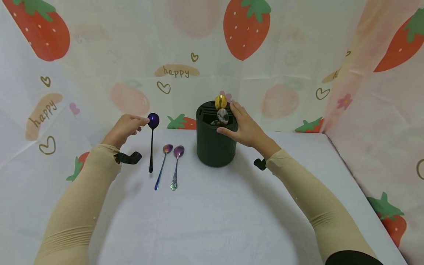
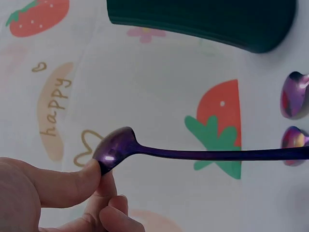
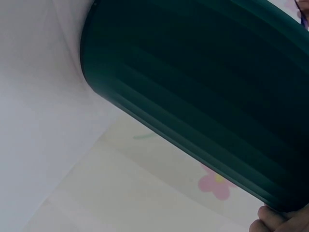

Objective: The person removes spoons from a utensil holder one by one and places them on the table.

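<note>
My left hand (image 1: 124, 129) pinches a dark purple spoon (image 1: 153, 120) by its bowl, thumb on one side and fingertips on the other. Its long thin handle hangs downward. A dark green utensil holder (image 1: 215, 147) with a slotted top stands upright on the table. Across the holder's top right side, my right hand (image 1: 246, 129) grips the rim, thumb in front and fingers toward the back. A gold spoon (image 1: 220, 102) and a silver spoon (image 1: 223, 116) stick out of the holder, bowls up. In the right wrist view, the green wall (image 3: 193, 87) hides most of that hand.
Two iridescent spoons lie side by side on the white table (image 1: 212, 221), left of the holder: a plain slim one (image 1: 161, 169) and one with an ornate handle (image 1: 174, 181). A strawberry-print cloth (image 1: 281, 73) hangs behind the table and along its right side.
</note>
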### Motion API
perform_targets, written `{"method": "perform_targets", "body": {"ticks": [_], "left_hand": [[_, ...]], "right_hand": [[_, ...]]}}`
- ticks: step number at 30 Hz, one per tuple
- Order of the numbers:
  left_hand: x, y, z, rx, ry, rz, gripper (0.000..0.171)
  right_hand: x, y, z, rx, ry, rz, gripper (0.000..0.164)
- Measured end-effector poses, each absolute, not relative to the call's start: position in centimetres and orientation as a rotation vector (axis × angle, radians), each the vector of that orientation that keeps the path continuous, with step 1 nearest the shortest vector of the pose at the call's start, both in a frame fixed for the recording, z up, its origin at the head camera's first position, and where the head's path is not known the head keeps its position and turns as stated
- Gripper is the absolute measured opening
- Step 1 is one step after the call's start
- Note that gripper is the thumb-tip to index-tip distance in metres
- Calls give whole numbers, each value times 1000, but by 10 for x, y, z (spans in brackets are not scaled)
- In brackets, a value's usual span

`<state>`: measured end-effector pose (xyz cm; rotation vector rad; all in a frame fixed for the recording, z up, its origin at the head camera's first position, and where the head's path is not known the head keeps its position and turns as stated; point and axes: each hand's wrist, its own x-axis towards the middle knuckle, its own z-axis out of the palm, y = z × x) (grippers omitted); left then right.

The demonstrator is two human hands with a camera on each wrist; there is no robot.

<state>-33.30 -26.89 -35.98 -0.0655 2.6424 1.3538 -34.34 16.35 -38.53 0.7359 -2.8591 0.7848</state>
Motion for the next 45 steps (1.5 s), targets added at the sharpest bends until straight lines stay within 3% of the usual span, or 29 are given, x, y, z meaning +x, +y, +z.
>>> {"method": "perform_targets", "body": {"ticks": [13,45], "left_hand": [[-335,-288,-386,-166,2543,1274,67],[-360,-290,-468,-174,2519,1260,58]], "right_hand": [[-343,163,-385,730,-2866,779,121],[-345,165,-387,723,-2867,800,120]]}}
